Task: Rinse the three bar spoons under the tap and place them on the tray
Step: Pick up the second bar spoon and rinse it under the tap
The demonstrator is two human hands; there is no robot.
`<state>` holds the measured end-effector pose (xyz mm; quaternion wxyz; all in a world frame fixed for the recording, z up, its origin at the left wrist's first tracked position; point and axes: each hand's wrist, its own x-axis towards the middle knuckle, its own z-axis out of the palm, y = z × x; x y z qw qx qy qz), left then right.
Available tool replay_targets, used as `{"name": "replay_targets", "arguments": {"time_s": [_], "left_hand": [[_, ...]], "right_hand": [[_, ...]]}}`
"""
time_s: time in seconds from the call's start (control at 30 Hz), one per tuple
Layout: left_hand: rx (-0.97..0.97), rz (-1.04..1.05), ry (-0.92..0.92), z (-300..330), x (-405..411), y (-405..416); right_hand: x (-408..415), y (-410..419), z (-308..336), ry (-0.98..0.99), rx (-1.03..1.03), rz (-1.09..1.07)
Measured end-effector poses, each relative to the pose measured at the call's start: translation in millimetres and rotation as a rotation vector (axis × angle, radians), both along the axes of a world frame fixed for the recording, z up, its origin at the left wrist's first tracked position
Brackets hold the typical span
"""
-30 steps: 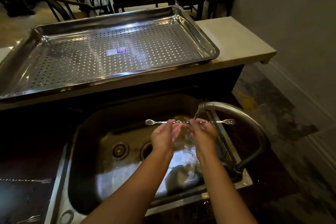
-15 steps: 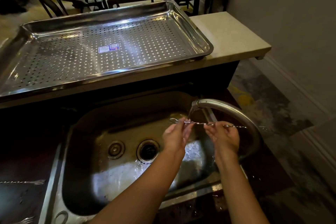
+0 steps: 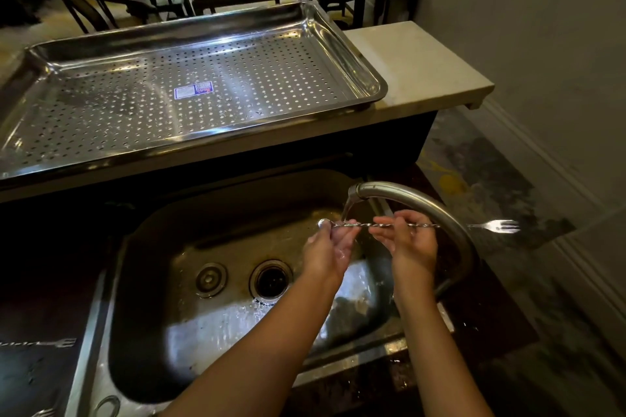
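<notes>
I've got the long twisted steel bar spoon [image 3: 403, 225] level under the curved brushed-metal tap [image 3: 423, 203], over the sink. My left hand [image 3: 327, 247] pinches near the bowl, my right hand [image 3: 408, 240] pinches mid-stem. It looks light, stiff and wet-slick; I'd grip the twisted stem, not the fork end.

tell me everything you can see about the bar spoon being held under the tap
The bar spoon is slim shiny metal with a twisted stem, a small bowl at one end and a fork at the other. It lies level over the sink, pinched by the left hand and right hand, water from the tap hitting its bowl end.
</notes>
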<state>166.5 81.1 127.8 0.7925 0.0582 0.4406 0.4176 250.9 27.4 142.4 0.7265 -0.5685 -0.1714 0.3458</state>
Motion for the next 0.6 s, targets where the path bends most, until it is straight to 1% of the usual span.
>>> {"name": "replay_targets", "arguments": {"time_s": [0.1, 0.2, 0.3, 0.37, 0.47, 0.53, 0.6], "left_hand": [[0.010, -0.035, 0.025, 0, -2, 2], [0.041, -0.051, 0.082, 1, -5, 6], [-0.012, -0.038, 0.115, 1, -8, 9], [-0.037, -0.061, 0.067, 4, -12, 8], [0.030, -0.149, -0.048, 10, -15, 4], [0.093, -0.168, -0.014, 11, -13, 1], [0.120, -0.134, 0.053, 11, -11, -1]], "right_hand": [[0, 0, 2, -0.013, -0.009, -0.018], [1, -1, 4, 0.043, -0.002, -0.009], [0, -2, 5, 0.050, -0.013, 0.024], [1, -2, 4, 0.065, -0.028, -0.034], [4, 2, 0, 0.149, -0.051, -0.165], [6, 6, -2, 0.189, -0.052, -0.210], [5, 9, -4, 0.231, -0.040, -0.250]]}}
